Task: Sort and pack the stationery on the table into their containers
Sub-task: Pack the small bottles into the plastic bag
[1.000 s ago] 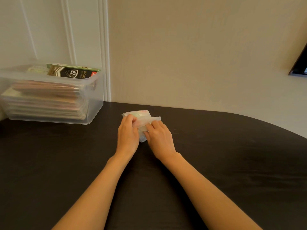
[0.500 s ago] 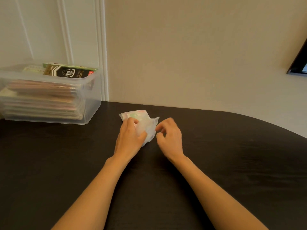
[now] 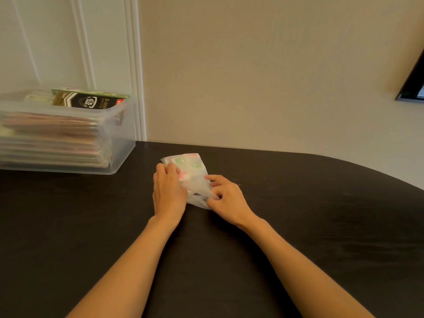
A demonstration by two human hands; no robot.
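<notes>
Just between the fingers (image 3: 212,178), clear pouch (image 3: 195,167).

- A single wide-angle camera, worn on the person's head, looks forward and down along both bare forearms onto the dark table (image 3: 68,226)
- The left hand (image 3: 168,193) and right hand (image 3: 229,200) meet near mid-frame on a packet (image 3: 195,173), close below the lens
- The view faces a beige wall (image 3: 252,76) at the table's far edge, with a clear storage box (image 3: 119,138) at far left
</notes>
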